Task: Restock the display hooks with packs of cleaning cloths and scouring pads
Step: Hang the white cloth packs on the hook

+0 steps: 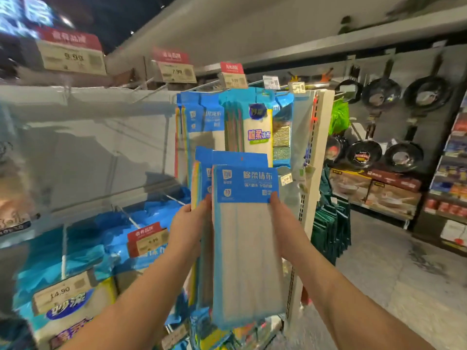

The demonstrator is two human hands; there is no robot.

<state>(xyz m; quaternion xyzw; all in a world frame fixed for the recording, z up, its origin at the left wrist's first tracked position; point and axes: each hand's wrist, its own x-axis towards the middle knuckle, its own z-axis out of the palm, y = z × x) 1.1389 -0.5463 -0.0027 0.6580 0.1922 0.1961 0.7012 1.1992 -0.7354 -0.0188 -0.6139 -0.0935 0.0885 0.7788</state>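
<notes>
1. We hold a cloth pack (246, 238) upright in front of us with both hands, at the end of a store shelf rack.
2. Our left hand (188, 223) pinches its left edge, thumb on the front, and seems to grip a second pack (201, 173) tucked just behind it.
3. Our right hand (283, 223) pinches the right edge, thumb on the blue header card.
4. The hands are apart, one on each side of the pack, both clamped on it.
5. Straight above the hands, more packs (202, 122) already hang from upper hooks, with scouring pads (281, 137) to their right.
6. Left of the hands and above, long hooks (154, 90) under price tags (177, 72) look bare.
7. Below our left hand, blue packs (121, 236) crowd the lower hooks, though blurred.
8. We judge the restock partly done: some hooks are filled, the pack in hand is not yet hung, and the bare upper hooks remain to fill.
</notes>
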